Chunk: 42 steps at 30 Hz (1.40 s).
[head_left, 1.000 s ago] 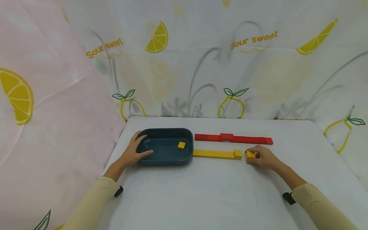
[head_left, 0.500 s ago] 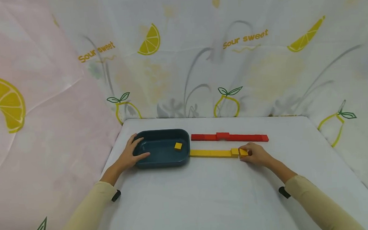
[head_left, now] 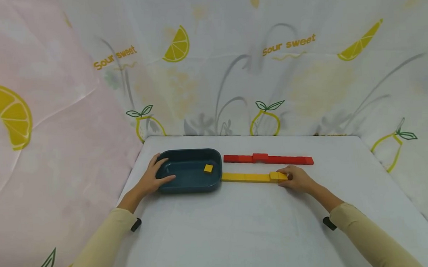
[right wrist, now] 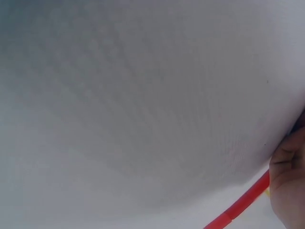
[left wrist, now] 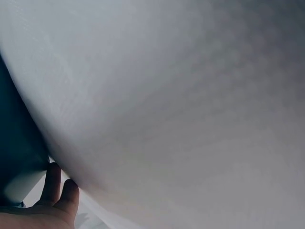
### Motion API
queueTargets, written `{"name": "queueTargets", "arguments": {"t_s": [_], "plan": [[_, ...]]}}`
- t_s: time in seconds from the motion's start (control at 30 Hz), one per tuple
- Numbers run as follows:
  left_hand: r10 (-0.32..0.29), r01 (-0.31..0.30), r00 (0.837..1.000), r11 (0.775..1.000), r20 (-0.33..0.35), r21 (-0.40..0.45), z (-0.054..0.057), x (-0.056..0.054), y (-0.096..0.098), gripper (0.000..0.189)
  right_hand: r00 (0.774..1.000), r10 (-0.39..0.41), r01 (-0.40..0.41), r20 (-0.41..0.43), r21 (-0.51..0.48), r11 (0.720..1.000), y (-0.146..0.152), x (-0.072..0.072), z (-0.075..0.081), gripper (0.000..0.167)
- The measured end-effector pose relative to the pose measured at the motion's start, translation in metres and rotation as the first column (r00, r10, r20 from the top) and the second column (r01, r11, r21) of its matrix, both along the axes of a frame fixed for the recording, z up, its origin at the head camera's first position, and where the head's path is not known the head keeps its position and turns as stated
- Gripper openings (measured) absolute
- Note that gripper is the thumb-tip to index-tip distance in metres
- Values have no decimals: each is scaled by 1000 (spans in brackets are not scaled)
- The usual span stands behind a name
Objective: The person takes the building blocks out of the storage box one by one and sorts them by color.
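My left hand (head_left: pixel 151 179) grips the left end of a dark blue-green rectangular tray (head_left: pixel 188 189), its thumb and a finger over the rim. Two fingers (left wrist: pixel 52 188) show beside the tray wall in the left wrist view. One yellow cube (head_left: pixel 208 168) lies inside the tray. From the tray's right side runs a row of yellow blocks (head_left: pixel 247 178), with a taller block (head_left: pixel 273 177) near its right end. There my right hand (head_left: pixel 299 179) pinches a yellow block (head_left: pixel 283 178) against the row; its fingers partly hide it. The right wrist view shows only part of this hand.
Behind the yellow row lies a row of red blocks (head_left: pixel 288 160), with a raised block (head_left: pixel 260 158) along it. A white cloth covers the table (head_left: pixel 219 230). Lemon-printed fabric (head_left: pixel 210 69) hangs behind and at the left.
My right hand has moved left with the yellow block, bringing it from apart to the right end of the yellow row. The left hand stays at the tray. The head view shifted slightly.
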<state>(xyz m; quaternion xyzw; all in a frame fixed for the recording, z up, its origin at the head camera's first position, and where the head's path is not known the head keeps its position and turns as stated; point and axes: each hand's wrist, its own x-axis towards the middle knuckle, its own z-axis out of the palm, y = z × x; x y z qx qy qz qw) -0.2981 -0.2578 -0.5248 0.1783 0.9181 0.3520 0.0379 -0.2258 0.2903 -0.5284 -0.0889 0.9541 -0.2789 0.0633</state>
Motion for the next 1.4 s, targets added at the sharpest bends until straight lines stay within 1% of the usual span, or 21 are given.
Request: {"name": "queueTargets", "arguments": {"t_s": [0.33, 0.47, 0.73, 0.83, 0.93, 1.0, 1.07, 1.13, 1.2, 1.27, 1.3, 1.37, 1.4], "plan": [[-7, 7, 1000, 1000, -1, 4, 1, 1, 0, 87, 1000, -5, 5, 11, 11, 1000, -3, 3, 4, 49], [-1, 1, 1000, 1000, 0, 1, 2, 1, 0, 88, 1000, -3, 3, 11, 17, 1000, -3, 2, 3, 49], [-14, 13, 1000, 1000, -21, -4, 3, 2, -1, 88, 1000, -10, 10, 22, -5, 1000, -3, 0, 1, 49], [-15, 15, 1000, 1000, -23, -8, 2, 1, 0, 87, 1000, 4, -4, 10, -3, 1000, -1, 1, -1, 54], [-23, 23, 1000, 1000, -16, -15, 1, 1, 2, 88, 1000, -6, 6, 13, -8, 1000, 6, 7, 2, 66], [-29, 28, 999, 999, -13, -17, 1, 0, 4, 89, 1000, -20, 20, 8, -10, 1000, 11, 14, 8, 74], [-33, 33, 999, 999, -12, -17, 1, 1, 5, 90, 999, -30, 30, -23, -18, 999, 16, 22, 17, 76], [-29, 29, 1000, 1000, -11, -11, 2, 2, 5, 91, 995, -21, 19, -92, -26, 999, 15, 27, 30, 72], [-22, 22, 1000, 1000, -10, -9, 3, 2, 3, 91, 986, -14, 7, -166, -42, 999, 6, 28, 45, 66], [-15, 14, 1000, 1000, -10, -11, 3, 3, 1, 90, 976, 5, -21, -217, -75, 997, -13, 22, 59, 60], [-14, 14, 1000, 1000, -11, -11, 2, 3, 0, 90, 975, 17, -42, -220, -105, 994, -25, 18, 66, 59], [-16, 16, 1000, 1000, -12, -11, 1, 2, -1, 89, 978, 64, -100, -200, -179, 979, -53, 7, 77, 57], [-14, 14, 1000, 1000, -13, -9, 1, 2, 0, 89, 981, 86, -123, -175, -212, 970, -69, 2, 81, 56]]}}
